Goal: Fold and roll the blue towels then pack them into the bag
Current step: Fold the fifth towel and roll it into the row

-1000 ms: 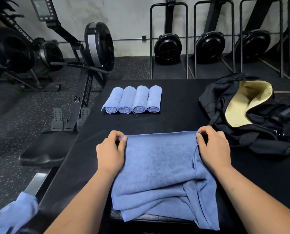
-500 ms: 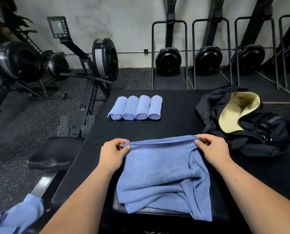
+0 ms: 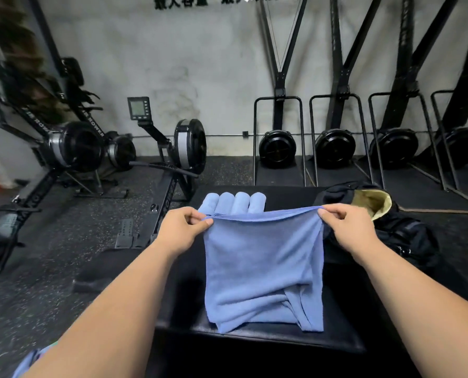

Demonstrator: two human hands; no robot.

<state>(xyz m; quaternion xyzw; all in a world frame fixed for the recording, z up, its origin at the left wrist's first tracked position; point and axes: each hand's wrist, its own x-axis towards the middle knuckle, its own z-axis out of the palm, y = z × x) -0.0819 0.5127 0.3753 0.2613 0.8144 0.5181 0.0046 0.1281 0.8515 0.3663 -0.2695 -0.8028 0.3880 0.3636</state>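
A blue towel hangs in front of me, its top edge stretched between both hands and its lower part bunched on the black padded surface. My left hand pinches the top left corner. My right hand pinches the top right corner. Behind the raised towel lie several rolled blue towels side by side, their near ends hidden. To the right sits the open black bag with its yellow lining showing.
Rowing machines stand on the speckled floor at the left. More machines are stored upright against the back wall. Another piece of blue cloth shows at the bottom left corner.
Both hands have lifted the towel's top edge off the surface, so it now hangs instead of lying flat. The camera has tilted upward, showing more of the wall.
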